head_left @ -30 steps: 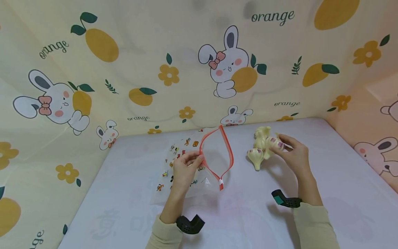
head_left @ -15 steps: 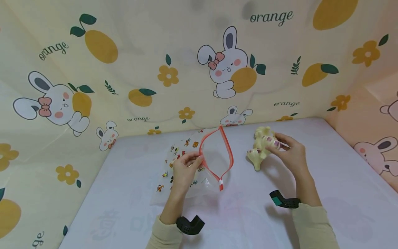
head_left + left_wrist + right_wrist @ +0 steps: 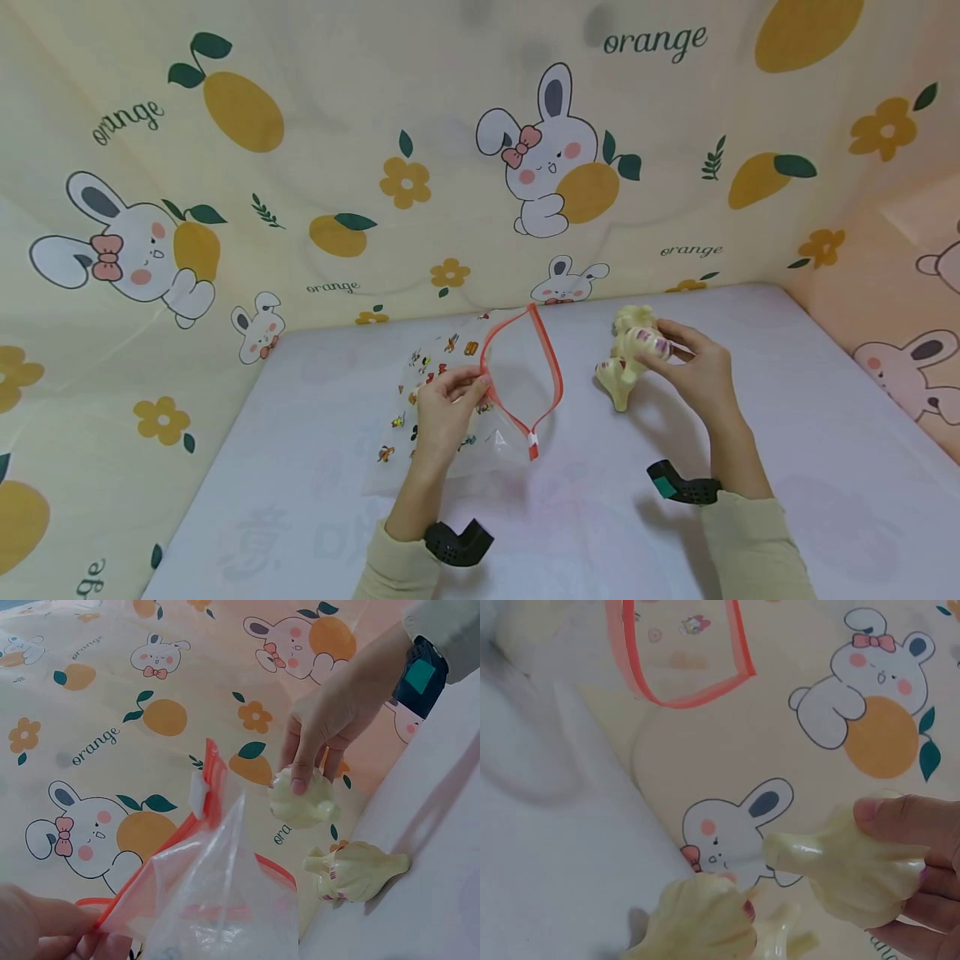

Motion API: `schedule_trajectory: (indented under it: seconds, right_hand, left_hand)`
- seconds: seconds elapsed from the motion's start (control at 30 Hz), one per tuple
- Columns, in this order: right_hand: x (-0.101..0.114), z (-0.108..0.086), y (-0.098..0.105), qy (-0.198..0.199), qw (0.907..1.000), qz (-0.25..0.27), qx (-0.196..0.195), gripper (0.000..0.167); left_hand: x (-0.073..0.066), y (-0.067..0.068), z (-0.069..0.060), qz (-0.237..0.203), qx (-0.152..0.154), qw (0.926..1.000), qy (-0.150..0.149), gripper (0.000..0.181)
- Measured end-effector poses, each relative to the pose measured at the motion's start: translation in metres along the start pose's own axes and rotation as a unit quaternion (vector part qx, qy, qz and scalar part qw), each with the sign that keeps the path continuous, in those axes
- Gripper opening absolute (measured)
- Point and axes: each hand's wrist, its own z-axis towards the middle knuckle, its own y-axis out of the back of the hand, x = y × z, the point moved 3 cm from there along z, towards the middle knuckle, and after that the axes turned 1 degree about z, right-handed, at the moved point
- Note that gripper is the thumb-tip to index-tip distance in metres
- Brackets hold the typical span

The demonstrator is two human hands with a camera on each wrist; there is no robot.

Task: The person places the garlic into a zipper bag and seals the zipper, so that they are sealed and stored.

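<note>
We see one garlic bulb (image 3: 847, 862) in the right hand (image 3: 701, 371), a clear zip bag (image 3: 452, 356) in the left hand (image 3: 447, 412).
Right thumb and fingers are clamped on the bulb, apart from the bag; left thumb and fingers pinch the bag's red rim (image 3: 557, 375), its mouth gaping. On the pale table (image 3: 300, 450) we make out a near bulb (image 3: 617, 387) and a far bulb (image 3: 633, 317), the latter partly hidden, so we cannot tell whether they touch.

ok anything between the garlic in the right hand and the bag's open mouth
Nothing visible blocks a raised path from the held garlic to the bag's mouth. Lower down, a loose garlic bulb lies on the bag side and might get bumped.
</note>
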Motion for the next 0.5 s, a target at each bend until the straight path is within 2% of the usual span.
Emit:
schedule_trajectory:
  seconds: [0.2,0.5]
  right_hand:
    - [0.006,0.0,-0.002,-0.005,0.9998,0.014,0.013,0.055]
    - [0.015,-0.003,-0.007,0.012,0.9995,0.023,0.017,0.055]
  left_hand:
    - [0.0,0.0,0.0,0.0,0.0,1.0,-0.002,0.02]
    - [0.0,0.0,0.0,0.0,0.001,1.0,0.001,0.02]
